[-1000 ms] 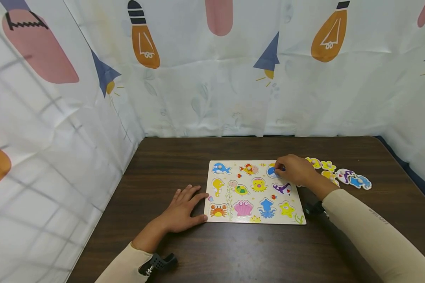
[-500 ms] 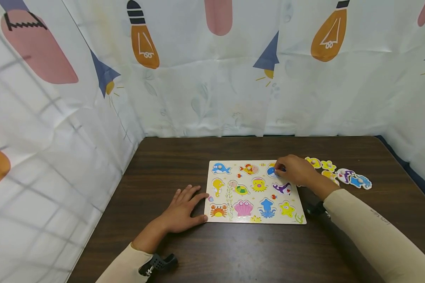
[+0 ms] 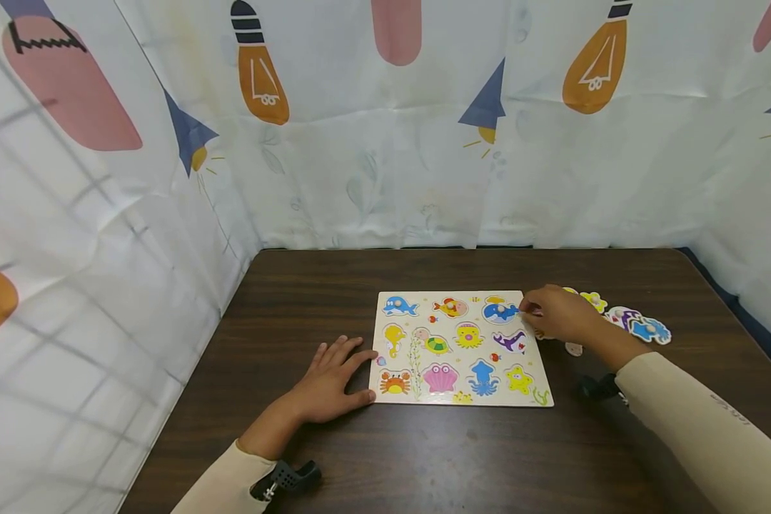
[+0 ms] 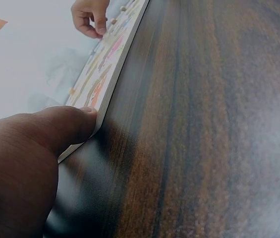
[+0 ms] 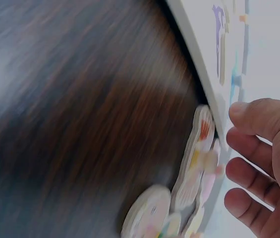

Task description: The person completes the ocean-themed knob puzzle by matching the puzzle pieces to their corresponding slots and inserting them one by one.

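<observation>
A white puzzle board (image 3: 424, 362) printed with sea animals lies on the table. My left hand (image 3: 328, 382) rests with fingers spread beside it, the thumb (image 4: 75, 124) against the board's near-left corner. A blue whale piece (image 3: 500, 311) with a knob sits in the board's far-right recess. Just right of that whale, over the board's right edge, is my right hand (image 3: 562, 314). In the right wrist view its thumb and fingers (image 5: 246, 173) are bent loosely and apart, with nothing between them.
Right of the board lie loose pieces: a yellow one (image 3: 594, 301), a purple-and-white one (image 3: 622, 317), a blue one (image 3: 650, 330) and a round pale one (image 3: 574, 349). Some are partly hidden by the right hand. A printed white curtain (image 3: 385, 178) hangs behind the brown table (image 3: 321, 275).
My right hand has let go of the whale piece and moved right, uncovering it in the board. The round pale piece now shows below that hand. The left hand has stayed put.
</observation>
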Demonstrator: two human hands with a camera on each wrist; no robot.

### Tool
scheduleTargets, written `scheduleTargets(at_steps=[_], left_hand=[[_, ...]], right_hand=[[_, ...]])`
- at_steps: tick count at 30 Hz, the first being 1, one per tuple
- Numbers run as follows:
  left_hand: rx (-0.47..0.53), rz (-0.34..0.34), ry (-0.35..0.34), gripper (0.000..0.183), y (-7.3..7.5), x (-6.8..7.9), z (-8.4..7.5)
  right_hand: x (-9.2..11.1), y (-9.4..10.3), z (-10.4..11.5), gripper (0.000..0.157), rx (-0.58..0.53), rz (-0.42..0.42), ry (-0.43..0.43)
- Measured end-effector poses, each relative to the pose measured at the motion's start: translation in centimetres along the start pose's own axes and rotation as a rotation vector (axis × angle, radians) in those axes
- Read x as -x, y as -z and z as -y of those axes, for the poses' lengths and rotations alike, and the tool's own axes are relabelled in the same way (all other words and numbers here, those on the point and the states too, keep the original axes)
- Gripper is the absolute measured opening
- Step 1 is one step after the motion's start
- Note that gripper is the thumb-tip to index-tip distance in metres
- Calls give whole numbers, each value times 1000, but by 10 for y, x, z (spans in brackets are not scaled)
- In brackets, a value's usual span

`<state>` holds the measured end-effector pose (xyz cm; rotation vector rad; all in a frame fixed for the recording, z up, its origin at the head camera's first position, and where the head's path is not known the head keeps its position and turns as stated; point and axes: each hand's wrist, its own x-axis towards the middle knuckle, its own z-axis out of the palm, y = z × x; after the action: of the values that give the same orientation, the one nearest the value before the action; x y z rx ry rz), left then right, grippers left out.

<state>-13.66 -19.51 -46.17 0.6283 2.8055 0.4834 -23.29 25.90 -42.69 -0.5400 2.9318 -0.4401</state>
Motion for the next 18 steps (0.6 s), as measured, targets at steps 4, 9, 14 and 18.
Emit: scheduleTargets(at_steps=[4, 9, 14, 18], left_hand=[[-7, -1, 0, 71, 1, 0, 0], [-4, -7, -6, 71, 1, -1, -1], [-9, -3, -6, 71, 1, -1, 0], [0, -3, -9, 70, 3, -1, -2]], right_hand=[[7, 4, -6, 15, -6, 17, -11], [15, 7, -16, 18, 1, 26, -25], [23, 10, -25, 19, 37, 7, -3], [29, 12, -32, 16, 31, 0, 10]])
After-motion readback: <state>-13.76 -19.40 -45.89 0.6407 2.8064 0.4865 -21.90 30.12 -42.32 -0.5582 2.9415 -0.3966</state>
